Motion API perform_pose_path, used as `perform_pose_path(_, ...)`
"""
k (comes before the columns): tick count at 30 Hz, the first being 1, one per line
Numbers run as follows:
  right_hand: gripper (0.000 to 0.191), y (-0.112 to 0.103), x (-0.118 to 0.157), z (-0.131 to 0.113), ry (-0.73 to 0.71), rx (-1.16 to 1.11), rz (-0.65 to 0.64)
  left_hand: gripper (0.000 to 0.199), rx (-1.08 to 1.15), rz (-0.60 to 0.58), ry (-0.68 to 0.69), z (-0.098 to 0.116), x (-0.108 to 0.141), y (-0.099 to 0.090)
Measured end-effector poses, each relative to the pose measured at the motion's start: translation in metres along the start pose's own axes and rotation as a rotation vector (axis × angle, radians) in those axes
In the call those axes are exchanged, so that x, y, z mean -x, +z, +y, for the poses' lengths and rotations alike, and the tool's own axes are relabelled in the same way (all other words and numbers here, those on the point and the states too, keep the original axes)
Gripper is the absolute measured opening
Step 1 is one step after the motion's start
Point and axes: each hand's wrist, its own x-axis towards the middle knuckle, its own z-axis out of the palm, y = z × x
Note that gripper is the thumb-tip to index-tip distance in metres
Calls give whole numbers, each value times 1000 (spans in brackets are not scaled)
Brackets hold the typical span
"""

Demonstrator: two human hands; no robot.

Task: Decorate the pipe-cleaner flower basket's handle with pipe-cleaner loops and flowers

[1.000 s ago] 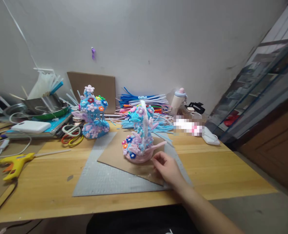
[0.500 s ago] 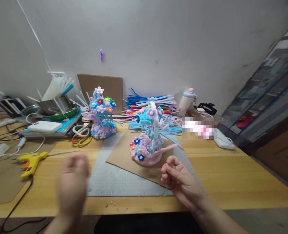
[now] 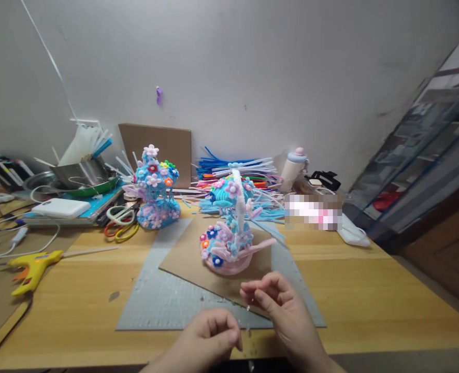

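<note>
Head camera shows our yellow glue gun [image 3: 37, 267] lying on its side at the far left, perhaps parked there so that its nozzle points away from us. Next come the scissors [image 3: 123, 223], close beside the blue-based flowered ornament [image 3: 157, 217], both set back, which we judge leaves us elbow room in front.

Near the table's front edge, our left hand [image 3: 210, 336] is loosely curled, thumb near the bent fingers; we cannot tell whether it grips anything. Beyond it, the pink-based flowered ornament [image 3: 227, 261] stands upright on a cardboard sheet [image 3: 183, 254] laid askew over the grey mat [image 3: 147, 311], probably as protection. Neither hand touches this ornament: it lies ahead of both, closer to the right.

Our right hand [image 3: 287, 313] has its thumb and fingers drawn together, perhaps to manage something fine. Tiny clear specks show below the fingertips, but we cannot tell whether they are held.
</note>
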Motion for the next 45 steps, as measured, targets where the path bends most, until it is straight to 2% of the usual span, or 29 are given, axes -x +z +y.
perform_pose_path(3, 30, -9, 0, 3, 16, 140, -78, 45, -139, 170, 60, 9, 4, -3)
perform_pose_path(5, 28, -12, 2, 5, 114, 181, -184, 41, -292, 294, 111, 15, 7, -4)
perform_pose_path(7, 26, -11, 5, 7, 245, 205, -274, 37, -412, 355, 123, 16, 9, -4)
perform_pose_path(10, 18, -7, 8, 9, 379, 285, -318, 34, -518, 375, 107, 11, 10, -5)
perform_pose_path(14, 14, -5, 5, 15, 387, 347, -257, 33, -617, 396, 88, 0, 10, -8)
perform_pose_path(18, 20, -12, -1, 24, 323, 193, -199, 33, -621, 410, 97, -2, 10, -11)
perform_pose_path(22, 29, -15, -2, 28, 396, -45, -203, 34, -590, 444, 98, 3, 11, -14)
perform_pose_path(25, 31, -12, 0, 31, 434, 2, -275, 35, -597, 465, 113, 6, 12, -16)
perform_pose_path(28, 19, -9, 3, 35, 341, 278, -336, 34, -634, 437, 139, 7, 11, -16)
perform_pose_path(30, 5, -9, 5, 35, 163, 578, -381, 33, -661, 404, 155, 8, 11, -14)
perform_pose_path(32, 8, -9, 6, 32, -30, 833, -406, 32, -682, 376, 172, 8, 11, -11)
perform_pose_path(36, 15, -11, 5, 22, -316, 978, -327, 33, -724, 343, 197, 7, 14, -7)
perform_pose_path(39, 18, -15, -3, 17, -433, 1003, -239, 27, -784, 296, 158, 8, 17, -7)
perform_pose_path(42, 13, -25, -16, 18, -455, 868, -50, 26, -833, 295, 131, 12, 18, -12)
perform_pose_path(45, 18, -36, -30, 23, -320, 524, 209, 26, -864, 431, 145, 16, 16, -26)
